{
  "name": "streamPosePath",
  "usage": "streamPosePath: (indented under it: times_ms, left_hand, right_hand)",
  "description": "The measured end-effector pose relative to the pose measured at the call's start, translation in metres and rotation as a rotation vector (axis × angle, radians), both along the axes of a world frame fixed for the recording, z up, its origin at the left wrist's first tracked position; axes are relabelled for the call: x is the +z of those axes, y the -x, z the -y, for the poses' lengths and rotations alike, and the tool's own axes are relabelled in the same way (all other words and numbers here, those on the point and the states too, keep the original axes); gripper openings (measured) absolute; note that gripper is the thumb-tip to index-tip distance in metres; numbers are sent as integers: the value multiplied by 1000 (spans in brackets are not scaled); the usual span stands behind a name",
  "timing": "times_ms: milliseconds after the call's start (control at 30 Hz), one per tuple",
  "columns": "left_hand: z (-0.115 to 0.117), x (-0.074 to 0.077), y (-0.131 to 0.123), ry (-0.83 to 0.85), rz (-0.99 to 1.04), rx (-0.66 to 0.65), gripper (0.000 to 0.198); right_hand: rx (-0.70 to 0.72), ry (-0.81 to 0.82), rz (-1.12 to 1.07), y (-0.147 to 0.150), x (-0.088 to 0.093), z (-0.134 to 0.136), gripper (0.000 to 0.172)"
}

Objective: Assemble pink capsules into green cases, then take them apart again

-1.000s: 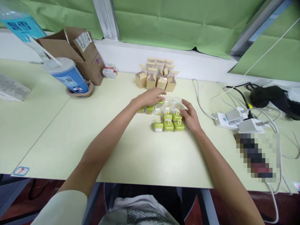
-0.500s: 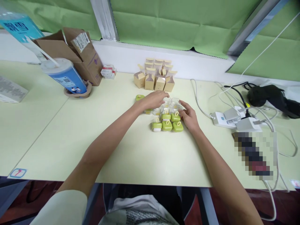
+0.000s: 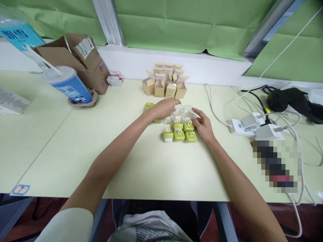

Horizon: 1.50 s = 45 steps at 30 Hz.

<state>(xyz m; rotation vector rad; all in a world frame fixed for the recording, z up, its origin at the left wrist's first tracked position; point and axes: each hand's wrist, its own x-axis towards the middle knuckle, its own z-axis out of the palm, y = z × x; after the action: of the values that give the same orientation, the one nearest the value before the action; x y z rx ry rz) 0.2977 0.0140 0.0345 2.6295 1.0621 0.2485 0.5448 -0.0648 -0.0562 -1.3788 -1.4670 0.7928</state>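
Observation:
A cluster of small green cases with yellow loops [image 3: 179, 131] lies mid-table, with several clear plastic cases [image 3: 185, 110] just behind them. My left hand [image 3: 163, 108] rests palm down over the left part of the clear cases, fingers stretched out flat toward the right. My right hand [image 3: 203, 126] sits at the right edge of the cluster, fingers loosely curled and touching the nearest clear case and green case. One lone green case [image 3: 149, 105] lies to the left of my left hand.
Several small tan cardboard boxes [image 3: 165, 85] stand behind the cases. A blue cup [image 3: 68, 85] and open brown carton [image 3: 83, 57] stand at the back left. White chargers [image 3: 248, 125], cables and a black object [image 3: 292, 101] lie on the right.
My left hand has drawn slightly back and right, uncovering a green case at its left. My right hand has hardly moved.

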Motion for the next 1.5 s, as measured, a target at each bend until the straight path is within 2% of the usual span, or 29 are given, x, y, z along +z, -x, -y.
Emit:
streamPosePath:
  times_ms: [633,1233,1300,1367,1500]
  left_hand:
    - [5,2,-3,-26,-24,9,45]
    - [4,-5,-3,-43,20,2,38]
    - [5,-1,-3,-44,30,6,37]
    - [7,9,-2,-60,62,6,37]
    - [23,49,7,-41,91,-12,26]
  right_hand:
    - [-17,17,17,1,4,3,53]
    - [-12,-6,32,1,3,4,51]
    - [-5,-20,25,2,4,4,52]
    - [-5,-30,-2,3,5,5,51]
    - [-59,-30,-65,6,8,6,49]
